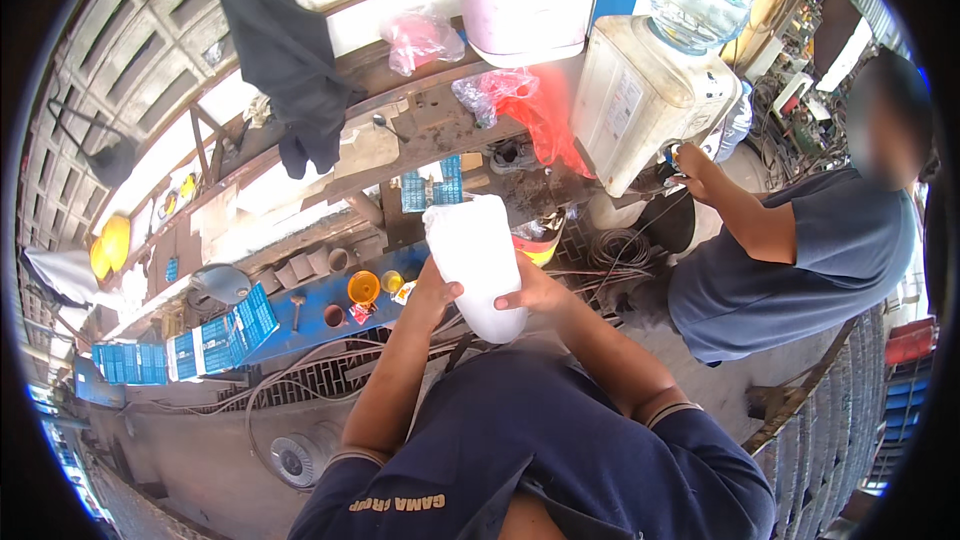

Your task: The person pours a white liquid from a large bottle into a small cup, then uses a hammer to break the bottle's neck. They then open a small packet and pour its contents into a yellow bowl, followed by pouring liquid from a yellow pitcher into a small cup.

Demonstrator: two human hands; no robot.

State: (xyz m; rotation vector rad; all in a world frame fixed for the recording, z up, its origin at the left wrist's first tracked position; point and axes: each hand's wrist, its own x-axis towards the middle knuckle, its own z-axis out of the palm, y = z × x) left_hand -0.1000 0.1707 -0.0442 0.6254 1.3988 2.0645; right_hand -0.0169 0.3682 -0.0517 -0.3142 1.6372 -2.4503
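A head-worn fisheye view looks down and forward from near above the left hand (432,292) and right hand (537,288), reaching well beyond them.

Pale slotted wall (110,110), upper left; bright light (265,245) glaring beneath; blue bench (312,325); grey floor (205,445).

The blue bench (313,320) carries an orange container (363,288), a brown cup (333,316) and a hammer-shaped tool (298,301) (handle toward the near edge).

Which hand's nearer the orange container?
Left. The left hand is right of the orange container, gripping the white object; the right hand is farther right, on that object's other side.
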